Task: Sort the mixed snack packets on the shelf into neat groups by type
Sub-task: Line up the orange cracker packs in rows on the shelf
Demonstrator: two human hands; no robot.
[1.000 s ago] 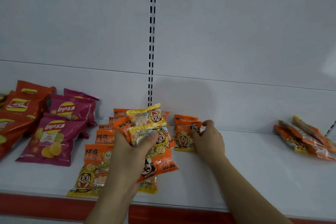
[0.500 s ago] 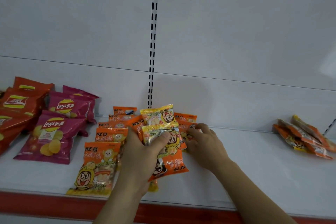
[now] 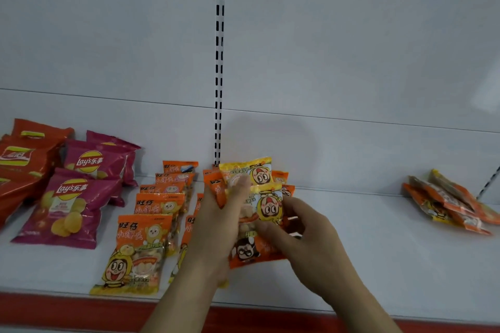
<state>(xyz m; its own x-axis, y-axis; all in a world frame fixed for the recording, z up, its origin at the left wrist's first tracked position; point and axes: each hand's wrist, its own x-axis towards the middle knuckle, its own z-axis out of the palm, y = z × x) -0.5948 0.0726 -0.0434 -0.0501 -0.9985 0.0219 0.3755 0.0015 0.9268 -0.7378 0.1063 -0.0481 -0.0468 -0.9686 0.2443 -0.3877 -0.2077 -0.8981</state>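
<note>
My left hand (image 3: 216, 227) grips a fanned stack of small orange and yellow cartoon snack packets (image 3: 257, 197) above the middle of the white shelf (image 3: 365, 246), its thumb pressed across the top packet. My right hand (image 3: 303, 235) comes in from the right, and its fingers pinch the right edge of the same stack. To the left, a row of matching orange packets (image 3: 146, 240) lies from the front edge back to the wall. Purple Lay's bags (image 3: 70, 205) and red chip bags (image 3: 24, 162) lie further left.
A loose pile of long orange packets (image 3: 449, 205) sits at the far right by the back wall. The shelf has a red front lip (image 3: 81, 308). A slotted upright (image 3: 219, 62) runs up the white back panel.
My right hand left the packets by the back wall and moved toward me onto the held stack. My left hand shifted the stack slightly right and up.
</note>
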